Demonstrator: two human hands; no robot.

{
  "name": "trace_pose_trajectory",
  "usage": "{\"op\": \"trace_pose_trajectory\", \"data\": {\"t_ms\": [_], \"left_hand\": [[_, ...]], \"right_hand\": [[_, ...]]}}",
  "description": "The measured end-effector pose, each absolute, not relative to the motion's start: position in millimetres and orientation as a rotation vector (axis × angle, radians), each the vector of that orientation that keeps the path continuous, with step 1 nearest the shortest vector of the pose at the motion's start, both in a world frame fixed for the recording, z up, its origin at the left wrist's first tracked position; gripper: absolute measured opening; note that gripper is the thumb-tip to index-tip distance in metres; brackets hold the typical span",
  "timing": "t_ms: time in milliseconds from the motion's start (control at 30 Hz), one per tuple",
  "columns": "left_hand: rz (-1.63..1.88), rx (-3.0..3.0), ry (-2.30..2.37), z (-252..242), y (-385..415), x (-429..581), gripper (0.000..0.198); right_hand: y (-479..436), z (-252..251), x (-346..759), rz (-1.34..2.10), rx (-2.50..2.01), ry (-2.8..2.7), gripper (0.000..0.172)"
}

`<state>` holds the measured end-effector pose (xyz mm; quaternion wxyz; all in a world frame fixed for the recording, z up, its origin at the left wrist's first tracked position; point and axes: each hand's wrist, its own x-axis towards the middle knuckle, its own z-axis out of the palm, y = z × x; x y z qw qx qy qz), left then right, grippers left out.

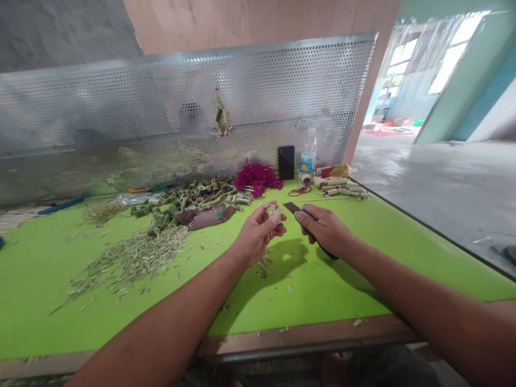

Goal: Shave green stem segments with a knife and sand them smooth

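Between the thumb and fingers of my left hand (264,226) is a short, pale piece of bamboo (274,213), its surface partly stripped. My right hand (324,226) grips a utility knife (328,252) with a dark handle. Its dark blade (291,207) points up and left, a small gap away from the bamboo piece. Both hands are held above the green tabletop (342,290), and their shadows fall on it. Several small shavings (262,269) lie beneath my left hand.
Left of my hands lie a heap of shavings (137,258), cut green bamboo pieces (173,209) and a brownish-red cloth-like item (212,216). Behind are magenta string (258,178), a phone (286,162), a bottle (307,156) and strung pale pieces (342,186), before a perforated metal panel (258,102).
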<state>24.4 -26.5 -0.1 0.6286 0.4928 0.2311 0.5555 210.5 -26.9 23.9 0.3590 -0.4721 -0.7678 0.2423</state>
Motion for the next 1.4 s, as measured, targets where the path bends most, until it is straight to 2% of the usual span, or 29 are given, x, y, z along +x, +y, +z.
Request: {"op": "trace_pose_trajectory", "data": {"t_ms": [533, 767, 967, 1067, 1167, 1400], "left_hand": [[1.302, 1.225, 0.575, -2.2, -26.5, 25.6, 0.059], [1.303, 1.272, 0.606, -5.9, -26.7, 25.8, 0.059], [1.228, 1.366, 0.684, -5.4, -27.8, 23.8, 0.051], [1.189, 1.44, 0.723, -0.6, -29.0, 21.2, 0.047], [1.193, 1.513, 0.813, 3.2, -30.1, 20.3, 0.052], [1.257, 1.621, 1.034, 0.8, -31.2, 28.3, 0.056]], "right_hand": [[-26.0, 23.7, 209.8, 0.568, -1.316, -2.051, 0.044], [-26.8, 25.2, 210.2, 0.736, -1.283, -2.05, 0.043], [-21.1, 24.7, 217.1, 0.511, -1.304, -2.144, 0.043], [-20.5, 24.5, 218.6, 0.689, -1.328, -2.139, 0.043], [-21.7, 23.4, 217.3, 0.838, -1.335, -2.089, 0.043], [-21.2, 23.3, 210.6, 0.735, -1.43, -2.058, 0.054]]}}
